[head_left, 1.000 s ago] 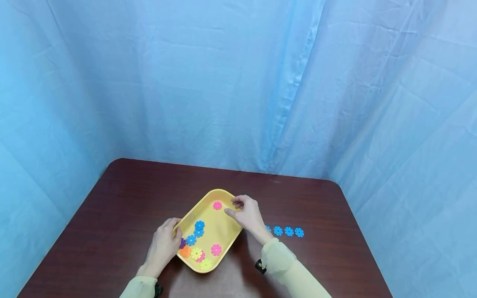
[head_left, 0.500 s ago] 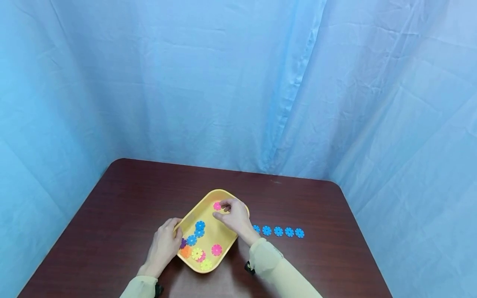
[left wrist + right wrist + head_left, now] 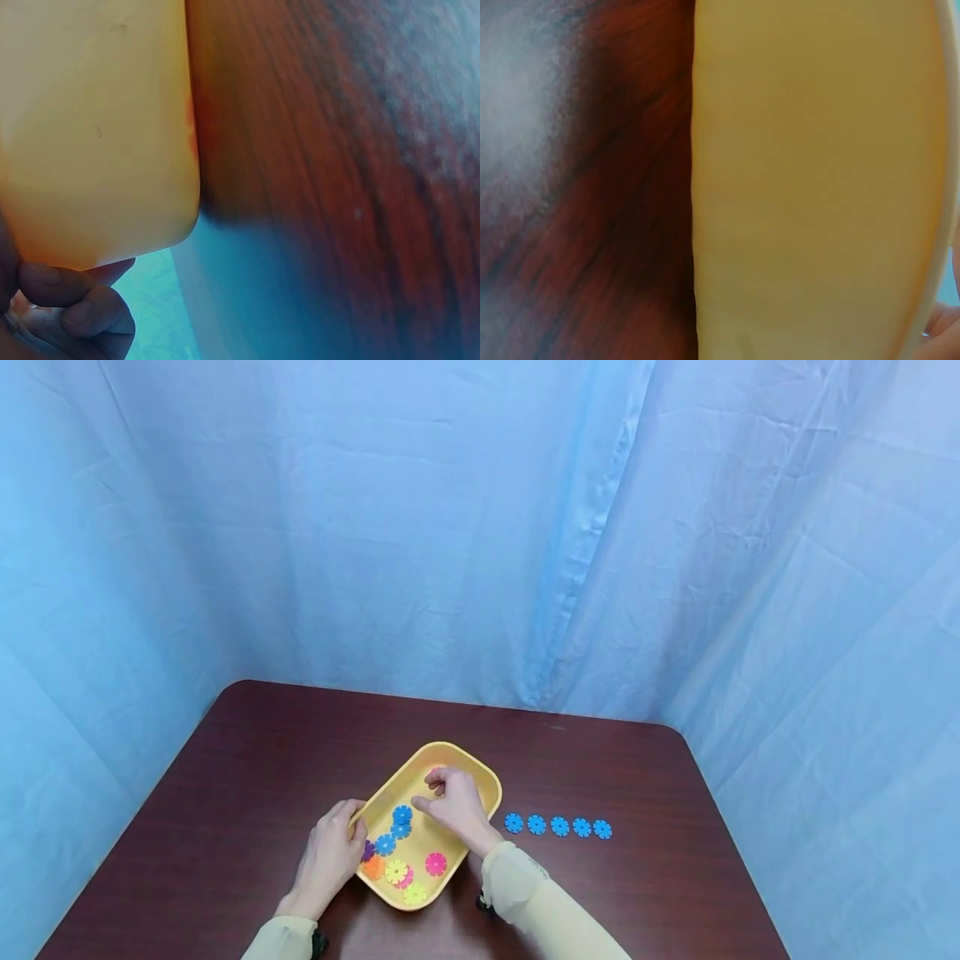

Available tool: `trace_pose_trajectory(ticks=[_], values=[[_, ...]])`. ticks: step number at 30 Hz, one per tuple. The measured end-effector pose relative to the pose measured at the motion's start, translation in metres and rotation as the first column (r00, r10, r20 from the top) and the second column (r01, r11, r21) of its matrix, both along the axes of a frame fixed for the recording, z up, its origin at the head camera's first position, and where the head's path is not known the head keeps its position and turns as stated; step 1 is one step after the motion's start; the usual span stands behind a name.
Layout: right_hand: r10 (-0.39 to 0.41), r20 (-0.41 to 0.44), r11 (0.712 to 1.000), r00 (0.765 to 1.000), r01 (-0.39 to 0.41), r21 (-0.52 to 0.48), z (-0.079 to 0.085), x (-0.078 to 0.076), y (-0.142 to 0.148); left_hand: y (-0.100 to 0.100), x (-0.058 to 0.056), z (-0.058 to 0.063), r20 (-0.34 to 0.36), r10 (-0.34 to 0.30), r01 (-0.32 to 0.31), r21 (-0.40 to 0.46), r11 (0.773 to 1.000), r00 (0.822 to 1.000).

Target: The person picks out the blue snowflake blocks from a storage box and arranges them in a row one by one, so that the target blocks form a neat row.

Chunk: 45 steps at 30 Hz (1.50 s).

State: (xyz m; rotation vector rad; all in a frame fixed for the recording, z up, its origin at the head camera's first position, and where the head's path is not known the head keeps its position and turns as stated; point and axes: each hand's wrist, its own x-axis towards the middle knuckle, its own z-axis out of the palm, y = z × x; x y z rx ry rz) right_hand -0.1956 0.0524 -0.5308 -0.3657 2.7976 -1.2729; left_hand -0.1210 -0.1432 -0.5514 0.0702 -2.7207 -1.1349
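A yellow tray (image 3: pixel 491 781) lies slantwise on the table, and my left hand (image 3: pixel 324 853) grips its left rim. In the left wrist view, curled fingers (image 3: pixel 94 311) sit below the tray's outer wall (image 3: pixel 101 135). My right hand (image 3: pixel 456 806) reaches over the tray's inside, thumb and fingers apart, with nothing visible between them. Blue snowflake discs (image 3: pixel 386 844) lie to its left in the tray, near a purple disc (image 3: pixel 368 850), an orange disc (image 3: pixel 373 867), yellow discs (image 3: pixel 414 893) and a pink disc (image 3: pixel 436 863). Another pink disc is mostly hidden behind the right fingers.
Several blue snowflake discs (image 3: pixel 559 827) form a row on the dark brown table (image 3: pixel 600 893), right of the tray. Light blue curtains (image 3: pixel 420 543) hang behind and at both sides of the table.
My right hand has moved left from the tray's right rim to over its middle, uncovering more of the blue row. The left hand and tray have stayed put.
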Motion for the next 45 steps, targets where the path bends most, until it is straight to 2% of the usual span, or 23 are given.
trace_pose_trajectory(ticks=[10, 15, 26, 38, 45], values=[[-0.017, 0.075, 1.000, 0.997, 0.016, 0.019, -0.010, 0.005, -0.018, -0.001, 0.001, 0.001, -0.057, -0.016, 0.016, -0.004, 1.000, 0.998], [0.017, 0.044, 0.999, 0.999, -0.019, 0.045, -0.015, 0.006, -0.025, -0.002, 0.001, 0.001, -0.059, -0.022, 0.022, -0.004, 1.000, 0.998], [0.027, 0.045, 0.989, 0.999, -0.033, 0.145, -0.023, 0.006, -0.033, -0.002, 0.000, -0.002, -0.050, -0.019, 0.019, -0.009, 1.000, 0.999], [0.054, 0.033, 0.959, 0.998, -0.061, 0.278, -0.022, 0.008, -0.037, -0.001, 0.000, -0.002, -0.061, -0.012, 0.011, -0.008, 1.000, 0.998], [0.055, 0.021, 0.953, 0.998, -0.058, 0.298, -0.020, 0.008, -0.039, -0.002, 0.000, -0.002, -0.050, -0.008, 0.008, -0.010, 1.000, 0.999]])
